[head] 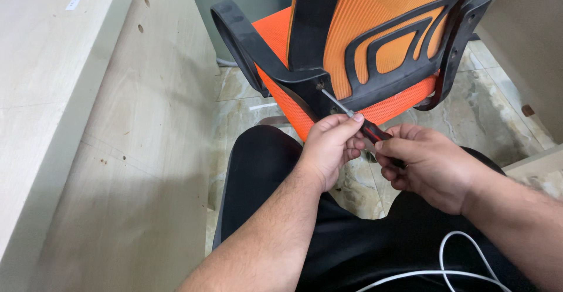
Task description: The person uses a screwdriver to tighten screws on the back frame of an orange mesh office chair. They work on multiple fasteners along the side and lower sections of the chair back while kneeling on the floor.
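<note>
An orange mesh office chair (363,16) with a black plastic frame (305,84) stands in front of me, its back toward me. A screwdriver (352,116) with a red and black handle has its metal tip set against the black frame at the base of the backrest. My left hand (331,148) pinches the shaft near the handle. My right hand (425,163) is wrapped around the handle's rear end. Both hands hover above my knees, which are in black trousers.
A pale wooden panel (117,151) with drilled holes rises on the left. The floor (498,110) is marbled tile. Another wooden panel (528,28) stands at the right. A white cable (446,268) lies across my lap.
</note>
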